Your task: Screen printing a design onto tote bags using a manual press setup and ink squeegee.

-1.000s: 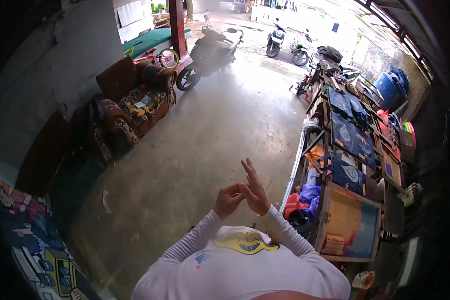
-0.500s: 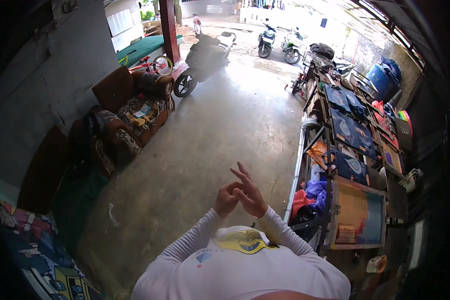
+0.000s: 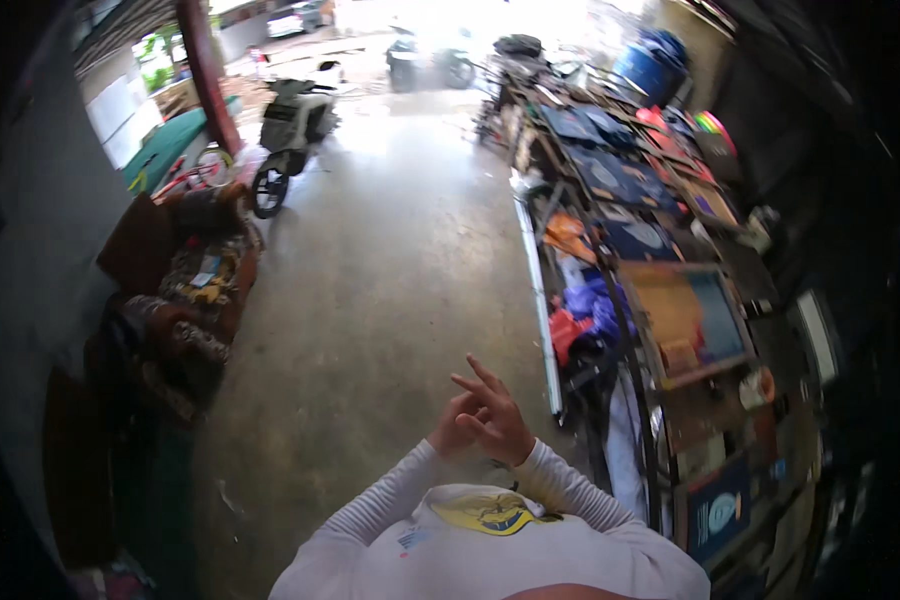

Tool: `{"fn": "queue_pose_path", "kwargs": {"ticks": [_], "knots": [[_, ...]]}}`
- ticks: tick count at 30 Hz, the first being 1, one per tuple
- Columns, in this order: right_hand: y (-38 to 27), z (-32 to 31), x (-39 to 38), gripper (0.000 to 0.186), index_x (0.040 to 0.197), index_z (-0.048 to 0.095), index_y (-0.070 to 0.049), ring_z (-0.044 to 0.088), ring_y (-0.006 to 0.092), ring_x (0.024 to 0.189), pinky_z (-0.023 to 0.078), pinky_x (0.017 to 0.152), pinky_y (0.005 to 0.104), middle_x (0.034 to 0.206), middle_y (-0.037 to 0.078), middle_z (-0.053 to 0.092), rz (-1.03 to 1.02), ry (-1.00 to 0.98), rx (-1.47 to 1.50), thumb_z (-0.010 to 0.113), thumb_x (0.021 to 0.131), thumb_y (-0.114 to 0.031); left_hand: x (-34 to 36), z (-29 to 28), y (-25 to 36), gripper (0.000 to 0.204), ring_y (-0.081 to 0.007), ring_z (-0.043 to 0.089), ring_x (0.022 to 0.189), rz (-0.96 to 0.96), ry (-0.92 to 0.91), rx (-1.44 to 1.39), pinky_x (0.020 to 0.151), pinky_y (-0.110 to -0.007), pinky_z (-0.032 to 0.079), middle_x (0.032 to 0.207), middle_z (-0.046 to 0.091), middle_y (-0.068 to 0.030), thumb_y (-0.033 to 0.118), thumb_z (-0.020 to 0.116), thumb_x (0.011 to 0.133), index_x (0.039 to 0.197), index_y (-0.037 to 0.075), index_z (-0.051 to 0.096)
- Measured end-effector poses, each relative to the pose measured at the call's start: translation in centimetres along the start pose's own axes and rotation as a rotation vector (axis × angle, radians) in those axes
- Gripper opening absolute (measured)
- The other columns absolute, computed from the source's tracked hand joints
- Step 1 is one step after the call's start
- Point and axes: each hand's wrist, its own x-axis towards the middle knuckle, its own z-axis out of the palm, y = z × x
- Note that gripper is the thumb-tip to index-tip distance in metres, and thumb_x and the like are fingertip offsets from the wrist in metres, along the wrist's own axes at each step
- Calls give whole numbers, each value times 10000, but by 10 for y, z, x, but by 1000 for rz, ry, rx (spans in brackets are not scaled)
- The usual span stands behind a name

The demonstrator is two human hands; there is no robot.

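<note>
My left hand and my right hand meet in front of my chest, above the bare concrete floor. On the right hand, two fingers stretch up and to the left, apart from each other; no object shows in it. The left hand is closed, its fingers curled in against the right hand. Part of them is hidden behind the right hand, so I cannot make out what, if anything, they hold. White sleeves cover both forearms.
Along the right runs a long workbench with dark blue printed cloth bags, a wooden-framed printing screen and a roll of tape. A metal rail edges it. At left stand a patterned armchair and a parked scooter.
My view has turned to the right, so the armchair and scooter sit farther left and more of the near bench shows. My hands stay together, much as before.
</note>
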Motion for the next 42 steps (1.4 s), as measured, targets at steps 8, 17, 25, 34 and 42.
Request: {"fn": "queue_pose_path", "kwargs": {"ticks": [8, 17, 25, 34, 42], "knots": [[-11, -53, -122, 738, 1530, 462, -44, 371, 402, 1506, 308, 1209, 447, 1641, 248, 347, 274, 259, -31, 645, 982, -502, -20, 95, -27, 344, -161, 652, 1122, -315, -436, -143, 966, -310, 519, 1212, 687, -78, 24, 604, 984, 1323, -35, 585], [-75, -177, -343, 482, 1368, 604, -9, 582, 282, 1316, 443, 1117, 397, 1356, 166, 648, 917, 162, -95, 667, 975, -282, -86, 225, -95, 138, -100, 632, 950, -425, -695, 133, 838, -255, 515, 1008, 667, -21, 30, 603, 990, 1113, -8, 653], [-161, -235, -583, 418, 1357, 598, -4, 641, 199, 1194, 513, 1025, 360, 1340, 116, 665, 915, 457, 478, 698, 972, -131, -197, 384, -171, 135, -68, 612, 840, -525, -798, 147, 743, -241, 488, 917, 678, 0, 64, 664, 970, 1093, 14, 691], [-100, -228, -718, 318, 1126, 560, -56, 604, 121, 732, 581, 779, 314, 856, 4, 594, 366, 1991, -87, 620, 870, 122, -237, 501, -184, 153, -71, 647, 853, -474, -1042, 350, 764, -231, 502, 954, 707, -10, 83, 683, 975, 1103, 0, 681], [-69, -249, -732, 334, 880, 641, 3, 510, 100, 542, 448, 528, 243, 676, 4, 537, 773, 1784, 212, 401, 752, 197, -185, 570, -250, 158, -177, 729, 877, -319, -1192, 388, 791, -301, 543, 939, 753, -85, 150, 723, 957, 1074, 46, 697]]}}
